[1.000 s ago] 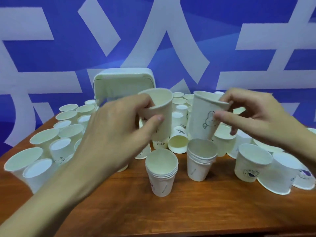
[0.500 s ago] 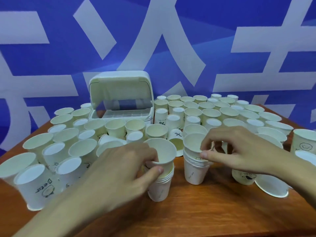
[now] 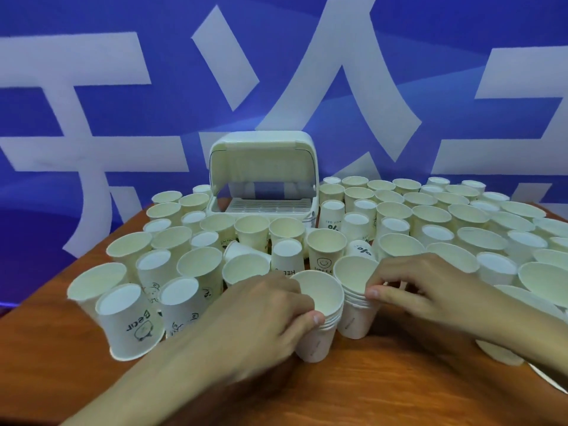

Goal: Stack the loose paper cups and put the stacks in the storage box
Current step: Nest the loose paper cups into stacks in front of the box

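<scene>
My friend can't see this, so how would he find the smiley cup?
Start at the white storage box, lid up, at the back of the table. Come forward to the cup stack the left hand grips; the smiley cup stands upright just behind it. No cup beside it has a drawn smile.

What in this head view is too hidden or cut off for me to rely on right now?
- Head view, cup count in the left stack and right stack: rims blur together, and the left hand and right hand cover part.
- Head view, storage box lower front: front cups hide it.
- Head view, cups at the right edge: cut by the frame.
- Head view, cup under the right forearm: mostly covered.
</scene>
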